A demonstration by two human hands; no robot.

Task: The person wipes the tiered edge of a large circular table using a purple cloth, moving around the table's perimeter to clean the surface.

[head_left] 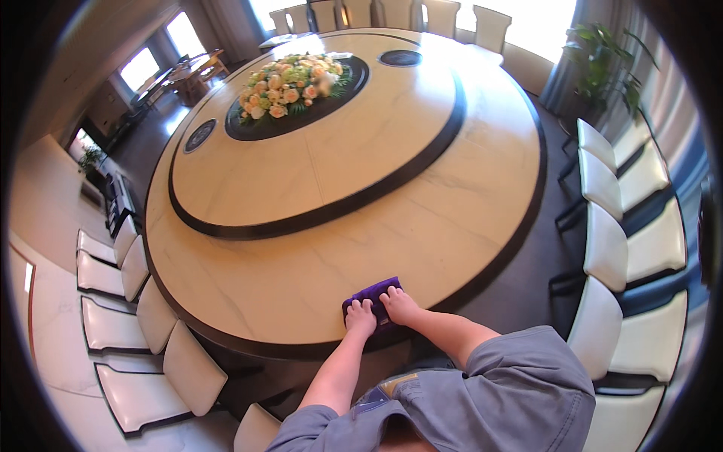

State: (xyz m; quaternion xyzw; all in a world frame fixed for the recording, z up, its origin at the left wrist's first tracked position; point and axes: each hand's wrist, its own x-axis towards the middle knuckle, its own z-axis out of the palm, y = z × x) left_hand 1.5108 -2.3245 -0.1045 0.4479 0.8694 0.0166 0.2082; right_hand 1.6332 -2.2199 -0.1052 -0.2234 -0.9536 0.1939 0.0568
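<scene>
A folded purple cloth (370, 292) lies at the near edge of a large round table (260, 290) with a pale, marble-like top and a dark rim. My left hand (361, 319) is on the cloth's left part, fingers bent over it. Close beside it, my right hand (400, 306) grips the right part with curled fingers. Both forearms reach forward from grey short sleeves, and the hands are only a little apart. Part of the cloth hangs near the rim between my wrists.
A raised round turntable (316, 177) with a dark edge carries a flower arrangement (282, 89) of peach and white blooms. Cream chairs line the left (135, 384) and right (606, 245) sides, with more at the far side. A leafy plant (602, 60) stands at the far right by the curtains.
</scene>
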